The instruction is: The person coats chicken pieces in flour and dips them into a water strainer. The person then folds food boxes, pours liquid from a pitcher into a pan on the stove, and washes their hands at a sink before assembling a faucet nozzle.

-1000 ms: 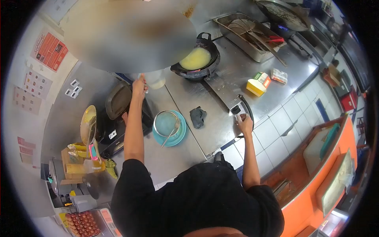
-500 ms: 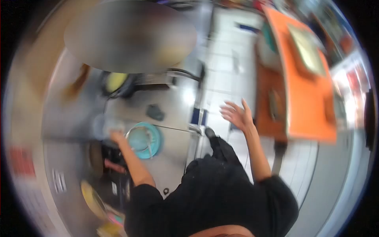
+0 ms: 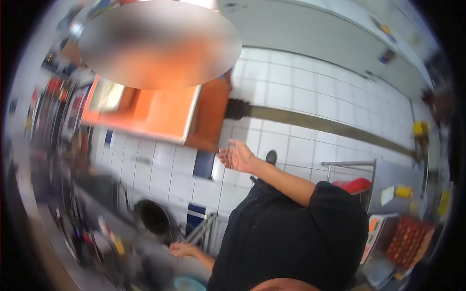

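My right hand [image 3: 237, 157] hangs over the tiled floor with its palm turned up and fingers stretched out. Nothing is in it, and the closest thing is the brown side of the orange table [image 3: 160, 116]. Low in the view, my left hand [image 3: 182, 249] is over the edge of the metal counter [image 3: 145, 259], its fingers loosely apart and no object visible in them. Beside its fingertips is a dark round pot [image 3: 154, 217]. Part of a turquoise basin [image 3: 188, 284] shows below the left forearm.
A pale tray [image 3: 107, 96] lies on the orange table. White tiles [image 3: 291, 87] cover the floor, crossed by a dark drain strip [image 3: 330, 128]. At right stand a metal cart [image 3: 395, 177] with a red item [image 3: 353, 185] and a tray of small red things [image 3: 410, 237]. Blurred utensils [image 3: 111, 237] line the left.
My view has turned to the right, away from the counter. The orange table now sits at upper left. My left hand has left the spot beside the turquoise basin; the right stays open.
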Demonstrator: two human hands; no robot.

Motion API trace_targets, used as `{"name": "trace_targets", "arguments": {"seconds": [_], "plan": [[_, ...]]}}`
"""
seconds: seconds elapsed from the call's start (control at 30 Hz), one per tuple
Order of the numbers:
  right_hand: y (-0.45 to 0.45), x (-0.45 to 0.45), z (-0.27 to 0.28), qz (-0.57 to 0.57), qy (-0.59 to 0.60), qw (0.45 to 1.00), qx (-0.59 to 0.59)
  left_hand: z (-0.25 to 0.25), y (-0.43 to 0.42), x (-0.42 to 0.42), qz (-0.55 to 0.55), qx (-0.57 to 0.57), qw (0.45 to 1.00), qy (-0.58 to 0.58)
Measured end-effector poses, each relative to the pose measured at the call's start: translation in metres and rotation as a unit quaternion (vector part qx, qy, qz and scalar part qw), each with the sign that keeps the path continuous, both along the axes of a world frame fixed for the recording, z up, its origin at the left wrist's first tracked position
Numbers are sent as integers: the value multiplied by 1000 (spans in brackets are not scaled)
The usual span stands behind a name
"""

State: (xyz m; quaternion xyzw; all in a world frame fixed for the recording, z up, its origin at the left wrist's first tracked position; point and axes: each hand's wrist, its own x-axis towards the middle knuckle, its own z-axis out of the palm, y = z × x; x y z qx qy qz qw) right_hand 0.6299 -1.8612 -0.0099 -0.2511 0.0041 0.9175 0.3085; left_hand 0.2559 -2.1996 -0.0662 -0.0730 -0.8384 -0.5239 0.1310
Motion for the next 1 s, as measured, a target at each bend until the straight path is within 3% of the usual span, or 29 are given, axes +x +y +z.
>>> {"name": "trace_targets", "arguments": {"seconds": [0.03,0.1,0.13,0.2,0.27,0.3,0.37,0.4,0.43,0.47,0.53,0.57,0.6,0.63,0.67,0.7,0.73,0.77,0.8,0.83,0.87,0.93,0.97,1.0], "plan": [[11,44,-5,-44,-14,999,-20,-15,72,51,-103,10,989,-107],[31,131,-18,-130,-4,990,-50,-46,181,155,-376,-72,913,-137],[38,177,-14,-177,8,982,-64,-59,229,197,-511,-101,844,-129],[68,276,-13,-276,-45,959,-38,-111,317,243,-689,-206,694,45],[81,377,-19,-379,-89,921,-17,-125,398,295,-694,-335,540,-339],[81,423,-16,-449,-92,888,-21,-123,433,319,-741,-401,451,-295],[69,505,-36,-543,-159,824,-9,-123,497,364,-834,-508,202,74],[63,556,-54,-584,-193,789,-4,-124,529,386,-839,-477,98,243],[51,597,-79,-615,-221,757,-12,-160,559,407,-797,-510,70,316],[38,628,-109,-651,-257,711,-67,-163,577,438,-748,-538,35,386],[1,681,-197,-662,-383,614,-198,-154,634,501,-736,-579,26,350],[-30,694,-230,-556,-498,621,-241,-156,661,542,-728,-585,15,357],[-67,700,-266,-428,-636,593,-244,-161,684,589,-722,-582,0,374],[-109,699,-308,-179,-838,488,-165,-165,708,642,-720,-568,-19,398],[-136,691,-329,-16,-900,413,-138,-168,732,699,-715,-546,-46,434],[-156,682,-342,58,-918,368,-136,-171,753,763,-710,-514,-77,475],[-161,681,-335,86,-853,472,-205,-174,769,829,-701,-475,-115,520],[-167,671,-318,42,-806,528,-265,-177,780,901,-686,-427,-154,569],[-167,657,-292,-61,-813,473,-334,-183,784,977,-673,-388,-180,603],[-179,650,-314,0,-818,501,-282,-183,788,1061,-679,-414,-208,570],[-172,645,-302,-48,-750,560,-350,-184,789,1141,-702,-363,-238,565],[-160,635,-320,-49,-758,542,-360,-187,774,1291,-754,-221,-177,592],[-154,633,-319,-51,-748,561,-350,-169,753,1366,-846,-239,-117,462],[-152,633,-325,-61,-732,595,-325,-175,732,1423,-906,-410,32,105]]}}
